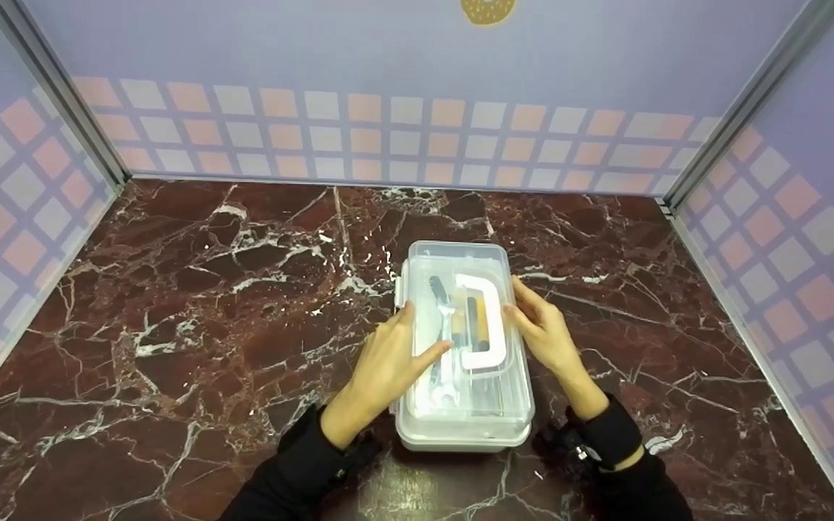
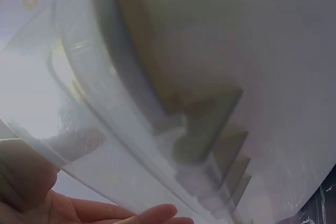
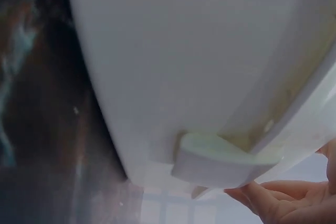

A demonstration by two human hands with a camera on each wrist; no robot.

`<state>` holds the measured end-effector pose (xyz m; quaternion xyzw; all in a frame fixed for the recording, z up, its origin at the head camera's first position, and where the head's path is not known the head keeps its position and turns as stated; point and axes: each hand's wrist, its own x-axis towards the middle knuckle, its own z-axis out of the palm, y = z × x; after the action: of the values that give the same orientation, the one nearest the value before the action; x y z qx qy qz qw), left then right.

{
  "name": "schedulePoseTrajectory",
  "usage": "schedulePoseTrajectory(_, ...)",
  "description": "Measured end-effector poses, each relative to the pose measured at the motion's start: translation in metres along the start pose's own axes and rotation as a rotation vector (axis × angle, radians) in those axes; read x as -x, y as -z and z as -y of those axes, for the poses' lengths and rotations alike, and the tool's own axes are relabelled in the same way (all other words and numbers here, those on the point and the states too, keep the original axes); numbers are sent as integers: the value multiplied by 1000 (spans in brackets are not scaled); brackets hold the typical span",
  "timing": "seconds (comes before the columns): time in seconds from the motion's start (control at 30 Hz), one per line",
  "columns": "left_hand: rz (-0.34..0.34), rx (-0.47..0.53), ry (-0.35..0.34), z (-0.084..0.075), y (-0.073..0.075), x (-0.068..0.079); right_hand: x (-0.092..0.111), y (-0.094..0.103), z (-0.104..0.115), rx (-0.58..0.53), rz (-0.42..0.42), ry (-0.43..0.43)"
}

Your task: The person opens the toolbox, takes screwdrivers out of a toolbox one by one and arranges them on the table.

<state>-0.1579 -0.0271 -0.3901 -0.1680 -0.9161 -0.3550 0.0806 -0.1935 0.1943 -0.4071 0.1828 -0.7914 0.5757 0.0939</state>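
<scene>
A plastic storage box with a clear lid (image 1: 471, 405) and white base (image 1: 453, 443) stands on the table, its lid down. Through the lid show a silver wrench (image 1: 447, 362), a dark-ended tool (image 1: 437, 287) and orange-and-black pieces (image 1: 482, 322). My left hand (image 1: 384, 354) rests against the box's left side, its thumb reaching over the lid. On the opposite side, my right hand (image 1: 547, 336) touches the lid's edge with thumb and fingers. Its fingertips (image 3: 247, 195) lie right at a white latch (image 3: 220, 163) low on that side.
A white carry handle (image 1: 493, 318) lies folded flat on the lid. White tabs (image 2: 210, 124) project from the box's left side. Dark red marble-patterned tabletop (image 1: 243, 325) surrounds the box, with lilac checkered panels (image 1: 388, 130) at the back and sides.
</scene>
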Motion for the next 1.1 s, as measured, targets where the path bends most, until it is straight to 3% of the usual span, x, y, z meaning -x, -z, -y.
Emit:
schedulePoseTrajectory(0.1, 4, -8, 7, 0, 2, 1, 1, 1, -12, -41, -44, -47)
schedulePoseTrajectory(0.27, 2, -14, 13, 1, 0, 1, 4, 7, -30, -11, -57, -211)
schedulePoseTrajectory(0.57, 6, -7, 13, 1, -1, 0, 7, 16, -36, -210, 241, -500)
schedulePoseTrajectory(0.67, -2, -6, -4, 1, -2, 0, 7, 19, -36, -280, 289, -565)
schedulePoseTrajectory(1.1, 12, -17, 14, -1, -1, 0, 6, 28, -36, -321, 313, -601)
